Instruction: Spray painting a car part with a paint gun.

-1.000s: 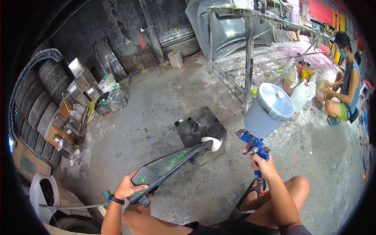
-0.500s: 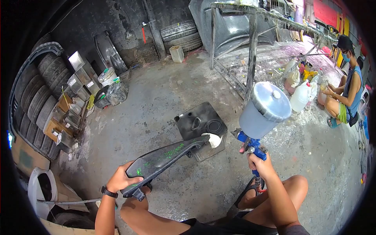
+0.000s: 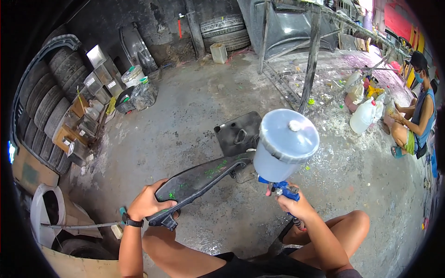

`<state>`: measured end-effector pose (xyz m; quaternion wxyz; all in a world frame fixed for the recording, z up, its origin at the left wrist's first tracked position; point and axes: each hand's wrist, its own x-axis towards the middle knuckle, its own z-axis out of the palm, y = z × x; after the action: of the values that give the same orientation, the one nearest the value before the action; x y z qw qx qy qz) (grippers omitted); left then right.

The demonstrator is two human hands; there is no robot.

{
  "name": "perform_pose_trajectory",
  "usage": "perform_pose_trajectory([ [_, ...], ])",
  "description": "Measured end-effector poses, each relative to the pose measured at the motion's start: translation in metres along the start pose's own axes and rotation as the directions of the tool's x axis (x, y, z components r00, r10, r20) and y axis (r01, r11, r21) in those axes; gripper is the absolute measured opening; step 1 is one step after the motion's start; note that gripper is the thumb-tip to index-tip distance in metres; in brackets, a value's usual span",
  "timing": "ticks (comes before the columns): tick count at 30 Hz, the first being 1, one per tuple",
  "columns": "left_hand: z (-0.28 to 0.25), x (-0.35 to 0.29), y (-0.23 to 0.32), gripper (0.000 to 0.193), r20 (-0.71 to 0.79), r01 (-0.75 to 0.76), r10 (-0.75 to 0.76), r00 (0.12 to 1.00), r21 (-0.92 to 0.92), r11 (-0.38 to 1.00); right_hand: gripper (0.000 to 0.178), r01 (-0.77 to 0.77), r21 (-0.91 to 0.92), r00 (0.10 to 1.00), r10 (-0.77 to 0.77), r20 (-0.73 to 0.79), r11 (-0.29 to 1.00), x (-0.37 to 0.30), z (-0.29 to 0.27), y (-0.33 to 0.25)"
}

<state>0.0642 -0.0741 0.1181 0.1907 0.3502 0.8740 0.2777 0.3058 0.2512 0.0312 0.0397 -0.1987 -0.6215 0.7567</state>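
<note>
My left hand (image 3: 149, 202) is closed round the near end of a long, dark, curved plastic car part (image 3: 197, 184) speckled with bright green marks. The part slants away to the right, its far tip close to a black square can (image 3: 235, 134) lying on the floor. My right hand (image 3: 296, 204) grips a blue spray gun (image 3: 282, 189) by its handle. A big translucent paint cup (image 3: 280, 153) with a domed lid sits on top of the gun. The cup hides the right side of the can and stands just right of the part's far end.
Stacked tyres (image 3: 44, 102) and metal cans (image 3: 105, 76) line the left wall. A metal rack (image 3: 311, 60) stands at the back right. Beyond it a co-worker (image 3: 415, 106) crouches beside plastic jugs (image 3: 362, 116). A white tub (image 3: 46, 208) lies near left.
My right hand has brought the spray gun left, nearer the car part, and its cup covers part of the can. The view has shifted slightly. The left hand keeps its hold.
</note>
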Motion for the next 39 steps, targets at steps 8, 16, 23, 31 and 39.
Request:
perform_pose_trajectory([
  [8,0.001,-0.004,0.003,0.069,-0.011,-0.127,0.129,0.992,0.097,0.987,0.023,-0.014,0.059,0.998,0.01,0.067,0.998,0.007,0.023,0.005],
  [16,0.001,-0.008,0.011,0.069,-0.019,-0.17,0.176,0.984,0.176,0.969,0.017,-0.026,-0.129,1.0,0.026,-0.002,0.991,0.005,0.03,0.01],
  [23,0.0,-0.006,0.015,0.07,-0.005,-0.182,0.186,0.982,0.203,0.962,0.016,-0.007,-0.165,0.998,-0.002,-0.057,0.986,0.008,0.033,0.02],
  [31,0.0,-0.006,0.016,0.071,0.001,-0.188,0.193,0.981,0.23,0.955,0.016,0.031,-0.173,0.994,-0.049,-0.1,0.984,0.022,0.027,0.027],
  [39,-0.002,-0.006,0.02,0.07,0.004,-0.161,0.163,0.987,0.209,0.965,0.018,-0.037,-0.212,0.988,0.004,-0.154,0.976,0.032,0.02,0.029],
])
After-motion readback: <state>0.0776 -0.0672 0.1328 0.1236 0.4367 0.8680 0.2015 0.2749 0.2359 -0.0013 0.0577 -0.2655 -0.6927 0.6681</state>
